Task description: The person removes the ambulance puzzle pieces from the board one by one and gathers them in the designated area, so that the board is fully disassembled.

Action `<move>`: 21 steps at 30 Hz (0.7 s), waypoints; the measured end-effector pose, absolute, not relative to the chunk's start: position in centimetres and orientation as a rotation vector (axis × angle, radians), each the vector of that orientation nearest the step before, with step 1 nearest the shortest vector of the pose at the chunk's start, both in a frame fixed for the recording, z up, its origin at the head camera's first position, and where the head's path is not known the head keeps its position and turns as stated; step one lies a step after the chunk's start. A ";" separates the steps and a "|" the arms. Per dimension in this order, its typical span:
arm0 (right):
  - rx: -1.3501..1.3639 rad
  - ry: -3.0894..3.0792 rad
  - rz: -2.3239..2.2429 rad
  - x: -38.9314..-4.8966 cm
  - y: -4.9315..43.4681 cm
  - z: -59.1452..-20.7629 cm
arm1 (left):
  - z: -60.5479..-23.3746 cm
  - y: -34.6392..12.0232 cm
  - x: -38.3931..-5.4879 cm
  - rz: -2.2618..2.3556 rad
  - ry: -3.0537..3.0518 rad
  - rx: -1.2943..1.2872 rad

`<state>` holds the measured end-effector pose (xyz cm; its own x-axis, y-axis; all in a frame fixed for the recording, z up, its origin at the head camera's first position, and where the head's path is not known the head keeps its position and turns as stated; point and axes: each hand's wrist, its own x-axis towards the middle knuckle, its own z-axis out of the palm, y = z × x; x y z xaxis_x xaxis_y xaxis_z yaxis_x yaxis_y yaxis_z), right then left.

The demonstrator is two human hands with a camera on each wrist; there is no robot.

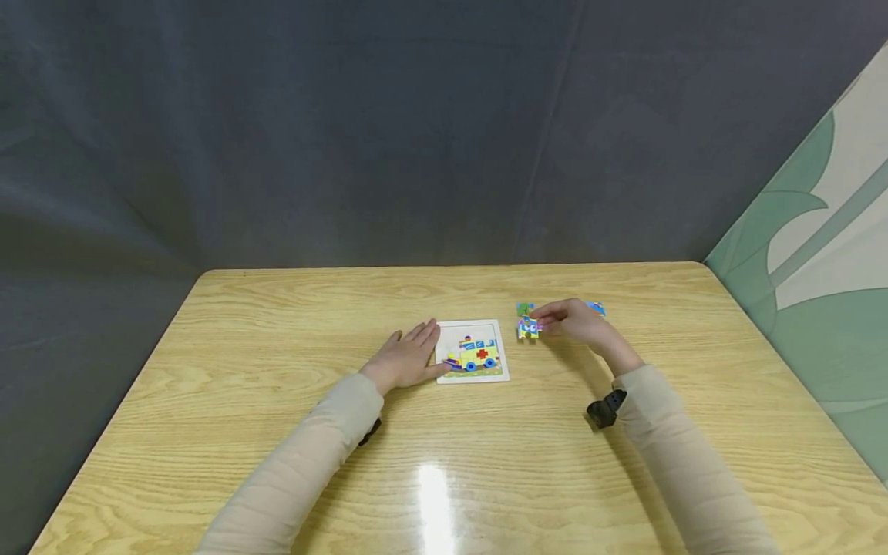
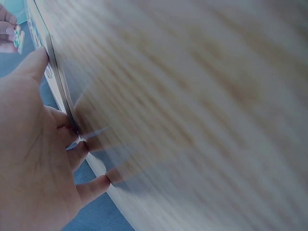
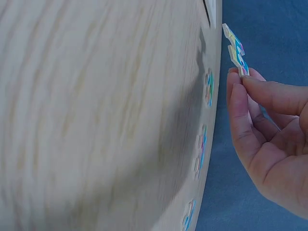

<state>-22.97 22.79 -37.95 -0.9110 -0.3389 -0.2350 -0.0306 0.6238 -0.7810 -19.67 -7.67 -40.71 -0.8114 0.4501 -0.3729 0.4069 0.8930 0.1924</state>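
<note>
My right hand pinches a colourful jigsaw puzzle piece between thumb and fingertips. In the right wrist view the piece is raised above the table, tilted, with its notched edge showing. My left hand lies at the left side of a white puzzle board, fingers extended, the thumb reaching over its lower left corner. A yellow ambulance picture fills the lower part of the board; the upper part is plain white. The left wrist view shows the fingertips down on the tabletop along the board's edge.
A green-and-blue puzzle piece lies just beyond the held one, and a blue piece lies behind my right hand. Another loose piece shows between them in the right wrist view. A dark curtain hangs behind the wooden table.
</note>
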 end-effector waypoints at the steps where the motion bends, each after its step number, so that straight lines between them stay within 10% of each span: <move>1: -0.298 2.488 -1.183 -23.0 22.9 -38.0 | -40.7 -7.7 -19.6 0.145 2.644 0.628; 21: -0.212 2.425 -1.217 -23.6 23.9 -39.2 | -40.3 -7.5 -19.5 0.143 2.632 0.621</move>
